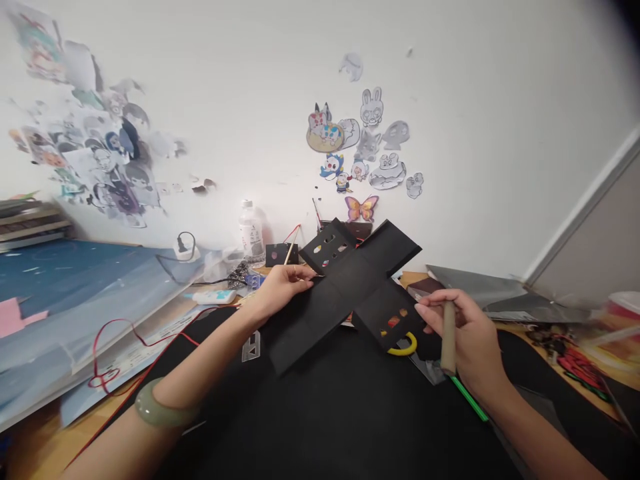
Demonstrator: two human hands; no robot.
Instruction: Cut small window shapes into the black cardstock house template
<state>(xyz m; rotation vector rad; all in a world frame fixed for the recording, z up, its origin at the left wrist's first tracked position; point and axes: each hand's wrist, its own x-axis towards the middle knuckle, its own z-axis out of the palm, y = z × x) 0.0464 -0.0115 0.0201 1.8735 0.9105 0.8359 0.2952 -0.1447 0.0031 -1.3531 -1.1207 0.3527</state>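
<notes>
Over the black mat (310, 427), the left grip (281, 287) pinches the cross-shaped black card (345, 283) while the right grip (467, 333) clasps a tan-handled tool (449, 340) (apparently mid-cutwork, the next move calling for a steady card).

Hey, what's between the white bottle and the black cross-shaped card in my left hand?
In the head view, a small black piece and a thin pale stick show between the white bottle and the cross-shaped card.

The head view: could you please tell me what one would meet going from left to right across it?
Pink paper, green bangle, left hand, black cut-out card, right hand with a brown-handled tool, red-and-black item.
</notes>
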